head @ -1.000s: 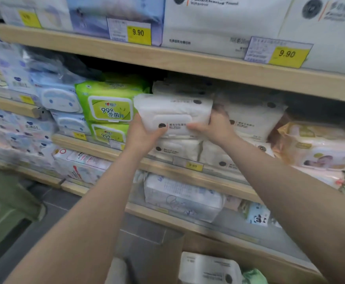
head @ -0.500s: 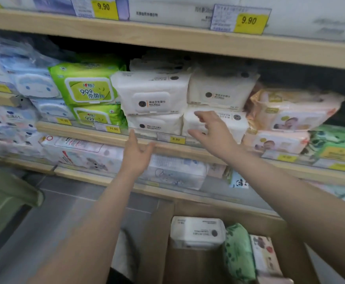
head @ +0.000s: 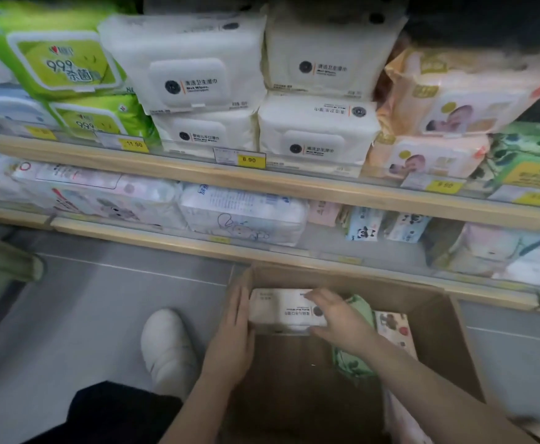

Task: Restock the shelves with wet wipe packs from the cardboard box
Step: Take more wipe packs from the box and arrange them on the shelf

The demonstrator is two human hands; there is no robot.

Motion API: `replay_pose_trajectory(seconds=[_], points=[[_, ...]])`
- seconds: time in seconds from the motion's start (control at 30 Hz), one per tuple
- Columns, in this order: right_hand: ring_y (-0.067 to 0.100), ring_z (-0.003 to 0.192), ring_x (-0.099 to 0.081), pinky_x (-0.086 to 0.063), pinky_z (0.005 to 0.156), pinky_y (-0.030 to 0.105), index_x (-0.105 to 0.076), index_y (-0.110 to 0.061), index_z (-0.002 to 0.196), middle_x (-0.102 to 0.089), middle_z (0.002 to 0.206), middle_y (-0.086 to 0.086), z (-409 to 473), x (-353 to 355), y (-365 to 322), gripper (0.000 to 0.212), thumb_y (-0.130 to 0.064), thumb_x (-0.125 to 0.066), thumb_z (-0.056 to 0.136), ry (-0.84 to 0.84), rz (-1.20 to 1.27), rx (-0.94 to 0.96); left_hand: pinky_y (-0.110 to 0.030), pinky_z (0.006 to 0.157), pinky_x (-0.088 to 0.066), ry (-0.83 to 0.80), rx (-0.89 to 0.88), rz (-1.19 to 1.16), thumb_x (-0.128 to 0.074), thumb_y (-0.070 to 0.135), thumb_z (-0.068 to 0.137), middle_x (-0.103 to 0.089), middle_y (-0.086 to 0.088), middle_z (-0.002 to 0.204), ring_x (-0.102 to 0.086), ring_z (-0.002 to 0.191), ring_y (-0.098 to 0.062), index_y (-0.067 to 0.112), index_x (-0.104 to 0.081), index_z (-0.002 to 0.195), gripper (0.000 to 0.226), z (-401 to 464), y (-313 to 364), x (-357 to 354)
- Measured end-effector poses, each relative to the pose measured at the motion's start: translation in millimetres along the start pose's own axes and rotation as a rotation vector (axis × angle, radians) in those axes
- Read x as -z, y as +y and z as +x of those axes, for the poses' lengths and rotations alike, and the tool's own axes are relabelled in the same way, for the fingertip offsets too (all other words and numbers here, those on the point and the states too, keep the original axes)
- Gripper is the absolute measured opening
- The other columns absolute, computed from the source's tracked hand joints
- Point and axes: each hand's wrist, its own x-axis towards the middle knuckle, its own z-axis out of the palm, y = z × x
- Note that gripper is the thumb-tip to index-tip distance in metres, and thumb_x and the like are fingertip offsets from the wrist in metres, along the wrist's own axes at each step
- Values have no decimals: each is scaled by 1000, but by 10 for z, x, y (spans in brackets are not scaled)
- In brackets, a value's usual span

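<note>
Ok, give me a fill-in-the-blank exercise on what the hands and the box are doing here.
1. Both hands reach into the cardboard ____.
2. The left hand and right hand flank a ____ wet wipe pack.
3. Right of that pack in the cardboard box lies a ____ pack.
4. The yellow price tag under the white packs reads ____.

Missing words: box; white; green; 8.90

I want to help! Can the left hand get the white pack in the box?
Probably yes: the left hand already lies flat against the white pack in the open cardboard box, nothing covering it.
</note>
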Motion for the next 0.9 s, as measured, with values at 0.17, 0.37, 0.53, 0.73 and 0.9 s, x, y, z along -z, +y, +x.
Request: replay_pose_trajectory(seconds=[0.17, 0.37, 0.53, 0.73, 0.9], points=[[23, 138, -27, -18, 114, 30, -17, -17, 150, -25, 152, 5, 472, -265, 74, 93, -39, -71, 77, -110, -187, 4, -34, 113, -30, 33, -17, -48, -39, 23, 98, -1, 8, 159, -13, 145, -12, 33, 11, 147, 71, 17, -33, -70], [29, 121, -37, -30, 106, 37, -20, -16, 147, -36, 134, 10, 626, -571, 107, 100, -42, -76, 68, -90, -385, -32, -28, 114, -22, 52, -22, -39, -39, 23, 98, 0, 12, 158, -7, 142, -4, 33, 9, 148, 71, 35, -64, -119], [29, 118, -44, -34, 101, 39, -29, -17, 139, -44, 132, 8, 636, -509, -9, 88, -39, -76, 67, -95, -422, -60, -29, 114, -22, 41, -26, -19, -41, 23, 97, -3, 9, 159, -10, 143, -6, 27, 4, 150, 70, 63, -96, -147], [26, 113, -45, -35, 91, 39, -34, -25, 134, -47, 125, 1, 100, 86, -225, 86, -59, -71, 64, 114, -321, -94, -25, 108, -20, 10, -9, -49, -39, 22, 98, -2, 6, 159, -14, 143, -13, 26, 9, 150, 71, 63, -35, -76], [22, 121, -41, -34, 98, 39, -30, -27, 137, -45, 129, -2, -638, 862, -103, 91, -52, -73, 61, 190, -209, -242, -45, 113, -27, 56, 11, 205, -47, 24, 94, -14, -8, 157, -23, 142, -28, 15, -4, 150, 72, 28, 101, -54]])
